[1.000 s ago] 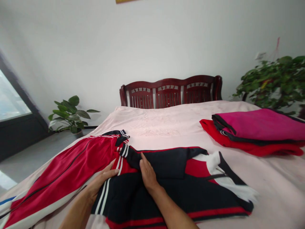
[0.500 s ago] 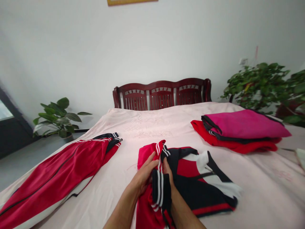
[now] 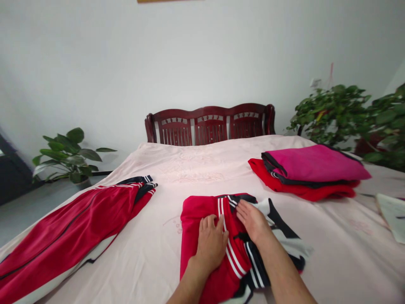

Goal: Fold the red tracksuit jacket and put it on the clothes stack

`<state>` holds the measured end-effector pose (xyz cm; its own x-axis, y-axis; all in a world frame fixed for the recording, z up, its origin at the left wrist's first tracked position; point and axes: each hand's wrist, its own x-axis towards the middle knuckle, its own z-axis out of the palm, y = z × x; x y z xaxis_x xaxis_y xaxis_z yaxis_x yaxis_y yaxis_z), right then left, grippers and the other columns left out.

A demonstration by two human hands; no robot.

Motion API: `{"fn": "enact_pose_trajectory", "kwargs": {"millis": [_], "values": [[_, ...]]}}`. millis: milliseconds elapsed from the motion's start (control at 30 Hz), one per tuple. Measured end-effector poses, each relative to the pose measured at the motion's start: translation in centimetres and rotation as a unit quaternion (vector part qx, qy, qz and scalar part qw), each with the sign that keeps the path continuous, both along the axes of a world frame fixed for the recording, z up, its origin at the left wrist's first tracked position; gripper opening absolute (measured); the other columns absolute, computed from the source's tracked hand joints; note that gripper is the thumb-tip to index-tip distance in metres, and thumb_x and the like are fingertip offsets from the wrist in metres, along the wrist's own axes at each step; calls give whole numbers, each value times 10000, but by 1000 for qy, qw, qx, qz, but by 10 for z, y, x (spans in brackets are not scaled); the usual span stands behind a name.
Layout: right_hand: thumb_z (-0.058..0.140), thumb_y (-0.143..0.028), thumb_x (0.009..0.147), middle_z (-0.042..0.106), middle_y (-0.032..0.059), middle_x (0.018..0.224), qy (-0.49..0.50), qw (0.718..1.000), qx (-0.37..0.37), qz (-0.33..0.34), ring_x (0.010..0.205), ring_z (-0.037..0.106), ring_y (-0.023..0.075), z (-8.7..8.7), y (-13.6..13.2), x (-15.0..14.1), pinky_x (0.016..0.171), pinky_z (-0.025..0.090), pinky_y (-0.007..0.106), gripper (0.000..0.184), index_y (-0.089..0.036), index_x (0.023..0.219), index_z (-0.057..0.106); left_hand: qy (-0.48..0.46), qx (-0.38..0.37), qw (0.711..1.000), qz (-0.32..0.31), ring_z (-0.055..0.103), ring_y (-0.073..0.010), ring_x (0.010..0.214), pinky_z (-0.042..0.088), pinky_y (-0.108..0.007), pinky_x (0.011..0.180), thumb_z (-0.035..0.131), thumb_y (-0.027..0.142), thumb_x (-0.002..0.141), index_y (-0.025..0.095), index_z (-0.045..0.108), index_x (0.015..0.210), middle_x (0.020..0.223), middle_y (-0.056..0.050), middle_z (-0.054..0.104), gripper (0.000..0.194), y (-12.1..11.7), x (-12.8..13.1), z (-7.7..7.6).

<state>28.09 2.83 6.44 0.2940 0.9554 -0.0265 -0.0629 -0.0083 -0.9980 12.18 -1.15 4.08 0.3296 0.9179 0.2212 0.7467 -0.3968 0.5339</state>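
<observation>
Head view: at far left, a potted plant (image 3: 66,156) stands on the floor beyond the bed (image 3: 142,261), below the wall. On the bed's left side lies a long red track garment (image 3: 69,223), its length running diagonally from the lower left up toward the headboard (image 3: 209,124), with navy-and-white striped cuffs (image 3: 139,183) at its far end. Right of it, I have the red folded garment (image 3: 202,223) bunched on the bed, its long axis running front to back, toward the headboard, with its near end out of frame at the bottom. White stripes (image 3: 232,257) run diagonally across it. My left hand (image 3: 211,242) lies open and flat on it, fingers together, gripping nothing. My right hand (image 3: 253,221) is also open and palm down, pressing on it beside the stripes without pinching. A black, red and white garment (image 3: 280,228) lies partly under it. Further right, a magenta folded cloth (image 3: 313,164) sits on a red folded cloth (image 3: 300,190), and a sheet of paper (image 3: 391,211) lies at the bed's edge, beneath a leafy plant (image 3: 335,114).
</observation>
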Motion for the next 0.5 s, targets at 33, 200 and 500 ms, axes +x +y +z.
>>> {"fn": "enact_pose_trajectory", "kwargs": {"millis": [33,200,500], "values": [[399,-427,944,523,163,1447,-10,1000,10,-13,1333,501,277,7,-2,0,1099,404,518,512,-175,1357,566,-16,-6,1000,-10,393,-378,1335,208,-599,1145,479,298,910,178,517,1422,1395,-213,503,527,0,1,-1],[419,-538,943,444,87,1524,-176,975,116,67,1432,362,224,17,-14,-25,1209,238,451,598,-209,1438,489,-162,-64,983,-48,459,-350,1339,249,-551,1172,588,170,757,231,724,1156,1359,-125,610,426,8,-10,-1],[428,-342,961,574,153,1397,-520,828,131,165,1338,484,273,-2,-41,-29,1145,343,486,457,-132,1332,593,-336,-93,917,195,520,-302,1289,391,-415,1076,548,195,791,131,608,1212,1302,-162,635,430,66,-96,16]]}}
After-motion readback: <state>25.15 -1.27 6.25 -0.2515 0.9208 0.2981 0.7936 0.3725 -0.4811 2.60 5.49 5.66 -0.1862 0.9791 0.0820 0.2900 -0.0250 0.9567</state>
